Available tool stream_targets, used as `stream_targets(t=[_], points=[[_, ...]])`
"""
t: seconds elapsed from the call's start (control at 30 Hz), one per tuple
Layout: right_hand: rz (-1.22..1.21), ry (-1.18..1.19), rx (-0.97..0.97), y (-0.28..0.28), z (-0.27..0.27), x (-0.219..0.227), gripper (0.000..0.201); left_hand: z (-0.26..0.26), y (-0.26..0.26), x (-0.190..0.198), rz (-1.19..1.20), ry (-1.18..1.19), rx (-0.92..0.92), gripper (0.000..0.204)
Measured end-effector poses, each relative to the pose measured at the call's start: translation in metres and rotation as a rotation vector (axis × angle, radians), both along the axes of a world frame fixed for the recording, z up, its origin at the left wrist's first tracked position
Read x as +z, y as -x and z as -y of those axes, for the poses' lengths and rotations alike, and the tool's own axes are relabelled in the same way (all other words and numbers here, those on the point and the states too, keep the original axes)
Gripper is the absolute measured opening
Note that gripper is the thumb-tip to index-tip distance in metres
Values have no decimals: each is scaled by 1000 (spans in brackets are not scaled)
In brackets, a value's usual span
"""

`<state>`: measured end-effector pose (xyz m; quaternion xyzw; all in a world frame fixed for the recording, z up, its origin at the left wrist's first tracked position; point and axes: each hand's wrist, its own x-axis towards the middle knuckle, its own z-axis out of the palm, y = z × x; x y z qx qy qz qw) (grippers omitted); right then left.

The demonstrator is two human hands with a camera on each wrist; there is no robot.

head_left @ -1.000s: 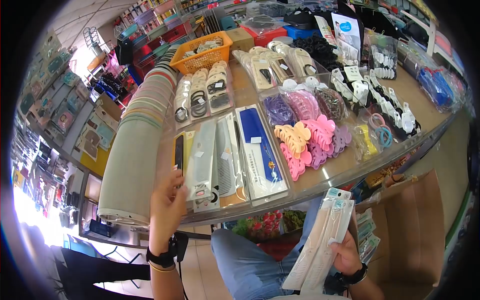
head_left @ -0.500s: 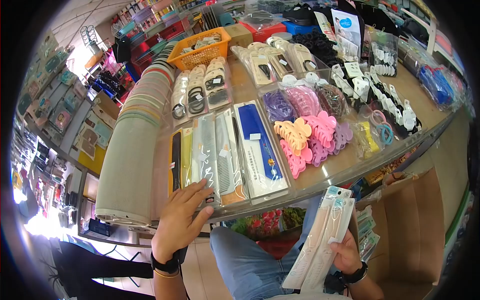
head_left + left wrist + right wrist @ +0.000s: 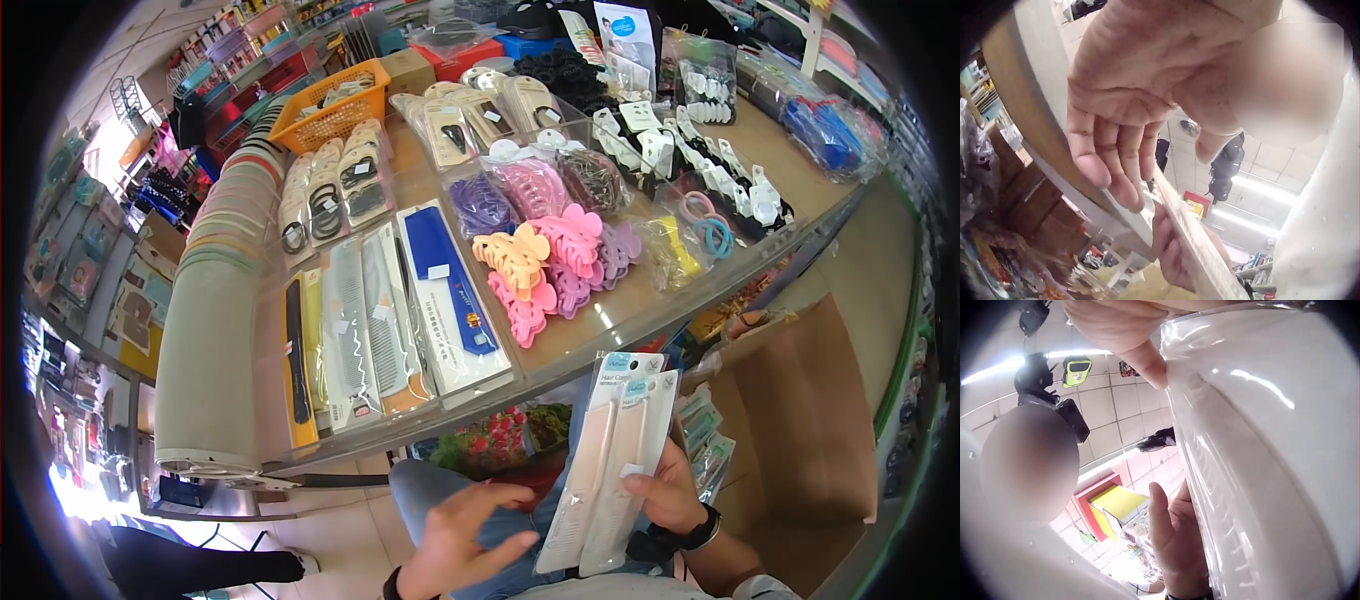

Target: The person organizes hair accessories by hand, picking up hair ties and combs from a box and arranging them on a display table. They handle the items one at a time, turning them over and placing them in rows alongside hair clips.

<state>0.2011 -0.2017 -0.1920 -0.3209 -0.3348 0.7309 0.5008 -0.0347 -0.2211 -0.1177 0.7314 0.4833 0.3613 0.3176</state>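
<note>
My right hand (image 3: 672,496) grips two packaged hair combs (image 3: 630,470), pale and in clear wrappers with blue-topped cards, with the thumb lying on the front pack. One pack partly covers the other. My left hand (image 3: 465,545) holds nothing; its fingers and thumb are spread apart just left of the combs' lower end. In the left wrist view, the fingers of the left hand (image 3: 1122,125) bend slightly near the edge of a comb pack (image 3: 1188,237). The right wrist view has a wrapped comb (image 3: 1241,481) close up, with the left hand (image 3: 1179,544) beyond it.
A display table (image 3: 570,350) carries packaged combs (image 3: 350,335), a blue comb pack (image 3: 450,290), claw clips (image 3: 515,260) and hair ties (image 3: 325,210). A roll of headbands (image 3: 215,340) lines its left side. At the right stands a cardboard box (image 3: 790,430) with more packs (image 3: 705,440).
My left hand has left the combs on the table's front edge and come down and right, beside the held packs. The right hand keeps its grip; the head view has turned right.
</note>
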Motion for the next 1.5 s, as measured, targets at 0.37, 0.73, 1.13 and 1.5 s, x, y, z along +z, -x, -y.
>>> stream_targets(t=[0.37, 0.73, 1.13, 1.5], points=[[-39, -12, -46, 18, -4, 11, 46, 18, -13, -47, 161, 447, -90, 27], [92, -57, 85, 25, 2, 7, 49, 23, -10, -61, 424, 361, 68, 24], [83, -75, -60, 28, -3, 16, 42, 12, -8, -41, 183, 323, -3, 36], [93, -52, -247, 25, -19, 19, 41, -21, 78, 59, 266, 43, 548, 67]])
